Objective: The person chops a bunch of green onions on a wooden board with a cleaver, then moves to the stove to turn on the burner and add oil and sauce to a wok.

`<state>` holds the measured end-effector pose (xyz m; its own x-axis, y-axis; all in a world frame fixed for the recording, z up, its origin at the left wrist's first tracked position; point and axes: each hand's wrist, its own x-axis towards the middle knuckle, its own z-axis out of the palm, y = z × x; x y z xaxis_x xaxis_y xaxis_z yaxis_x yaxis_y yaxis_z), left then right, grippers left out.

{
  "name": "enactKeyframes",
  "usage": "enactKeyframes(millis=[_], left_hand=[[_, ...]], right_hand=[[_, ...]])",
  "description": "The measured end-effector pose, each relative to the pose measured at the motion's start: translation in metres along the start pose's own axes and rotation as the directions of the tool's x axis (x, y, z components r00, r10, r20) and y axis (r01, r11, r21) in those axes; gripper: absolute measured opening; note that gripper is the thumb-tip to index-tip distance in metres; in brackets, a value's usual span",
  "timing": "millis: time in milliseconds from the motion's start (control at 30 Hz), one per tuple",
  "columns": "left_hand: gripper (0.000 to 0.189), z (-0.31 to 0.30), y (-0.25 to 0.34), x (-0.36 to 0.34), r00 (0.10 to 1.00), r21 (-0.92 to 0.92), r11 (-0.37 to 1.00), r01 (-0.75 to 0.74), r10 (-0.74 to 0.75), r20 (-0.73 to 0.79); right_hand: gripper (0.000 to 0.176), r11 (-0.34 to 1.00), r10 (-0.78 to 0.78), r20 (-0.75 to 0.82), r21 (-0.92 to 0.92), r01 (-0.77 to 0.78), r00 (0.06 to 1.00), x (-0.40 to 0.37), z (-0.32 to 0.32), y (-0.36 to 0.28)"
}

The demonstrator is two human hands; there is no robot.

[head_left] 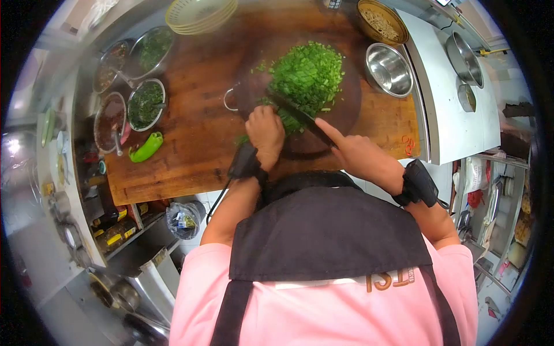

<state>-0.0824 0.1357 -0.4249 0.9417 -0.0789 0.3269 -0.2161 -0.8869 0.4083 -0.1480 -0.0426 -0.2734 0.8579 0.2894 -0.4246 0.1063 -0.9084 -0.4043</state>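
An orange print is showing on your black cloth apron (323, 236). Only a few strokes like "IS1" can be read, and the rest is folded under.

You are standing at a worn brown wooden counter (190, 161) in a crowded kitchen, with a white metal worktop (456, 121) adjoining it on your right.

On the counter is lying a round dark wooden chopping board (348, 112), and a loose heap of finely chopped green leaves (309, 72) is covering its far half.

Your right hand (360, 154) is gripping a dark-bladed kitchen knife (297, 115). The fingers are closing round the handle, and the forefinger is stretching along the spine. The blade is lying slantwise at the near edge of the heap.

Your left hand (266, 134) is curling into a fist just beside the blade, knuckles towards the greens. Whether it is pinching any leaves, you cannot tell.

A black band (418, 183) is sitting on your right wrist.

A glossy green pepper (145, 147) is lying to the left on the counter, near a small steel bowl of chopped herbs (145, 104). A shiny empty steel bowl (389, 69) is standing just right of the board, and a stack of pale yellow ribbed baskets (202, 12) is resting at the far edge.
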Motion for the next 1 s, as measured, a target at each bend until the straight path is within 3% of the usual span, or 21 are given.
enactKeyframes(millis=[100,267,400,467,500,633,800,1000], left_hand=[[0.018,0.008,0.001,-0.003,0.996,0.039,0.999,-0.019,0.016,0.092],[0.02,0.009,0.003,-0.011,0.994,0.021,0.999,-0.042,0.04,0.098],[0.022,0.004,0.005,-0.008,0.995,-0.055,0.998,-0.036,0.041,0.088],[0.022,0.0,0.004,-0.005,0.996,-0.085,0.996,0.012,-0.004,0.091],[0.022,-0.002,0.002,-0.005,0.994,-0.123,0.99,0.066,-0.054,0.1],[0.018,-0.003,-0.008,-0.005,0.999,-0.06,0.997,0.047,-0.046,0.029],[0.021,0.0,-0.005,-0.013,0.994,-0.015,0.999,-0.046,0.048,0.098],[0.02,0.0,-0.004,-0.016,0.994,-0.074,0.996,-0.051,0.058,0.096]], right_hand=[[0.064,0.996,0.033,0.085,0.084,-0.04,0.996,-0.006,0.004,0.004],[0.066,0.985,0.034,-0.023,0.167,-0.03,0.999,0.019,0.056,0.023],[0.065,0.995,0.01,-0.072,0.096,-0.003,0.997,0.032,0.036,0.012],[0.064,0.999,-0.013,-0.003,-0.041,0.013,1.0,0.033,0.015,0.0],[0.064,0.999,-0.019,-0.006,-0.031,0.018,1.0,0.029,0.009,-0.005],[0.063,0.999,0.001,0.048,0.04,-0.003,0.999,0.004,0.001,-0.007],[0.062,0.997,0.02,0.132,0.067,-0.029,0.991,0.002,0.031,0.007],[0.062,0.994,-0.074,-0.11,0.07,0.082,0.991,0.01,0.062,0.015]])
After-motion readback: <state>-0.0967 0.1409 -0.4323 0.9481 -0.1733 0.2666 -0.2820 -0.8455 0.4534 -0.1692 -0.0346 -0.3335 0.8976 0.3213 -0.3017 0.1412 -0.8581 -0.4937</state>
